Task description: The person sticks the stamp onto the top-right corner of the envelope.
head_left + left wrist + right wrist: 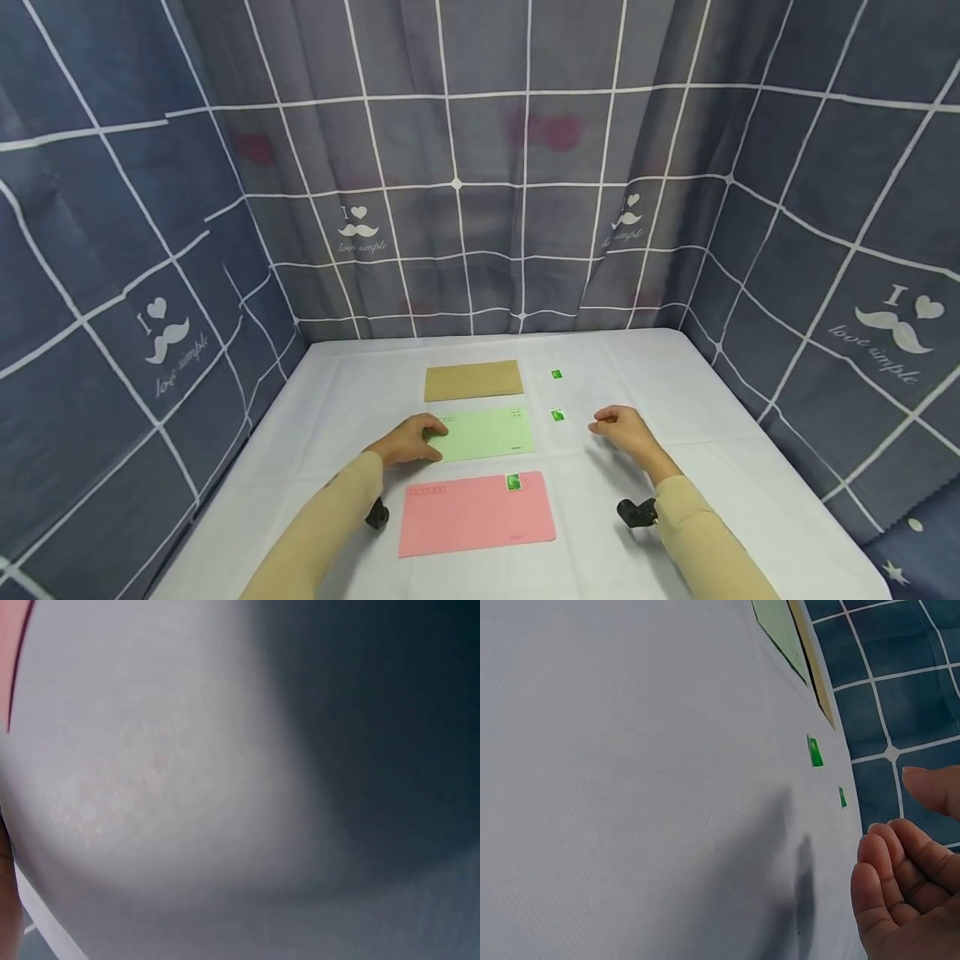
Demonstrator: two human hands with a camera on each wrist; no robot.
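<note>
My left hand (pixel 408 439) rests at the left end of a light green envelope (pixel 487 433), its thumb and index finger spread over that edge. In the left wrist view only a sliver of a finger (pixel 7 907) shows. My right hand (pixel 624 429) hovers over the white cloth to the right, its fingers loosely bent and a gap between thumb and fingertips. Nothing is held in it, as the right wrist view shows. Left of it lies a small green stamp (pixel 557 415), with another stamp (pixel 557 374) farther back.
A pink envelope (pixel 476 517) with a green stamp at its upper right lies nearest me. Behind the green one is a tan envelope (pixel 474 381). A dark checked curtain (pixel 487 217) encloses the table (pixel 600 358) at the back and both sides.
</note>
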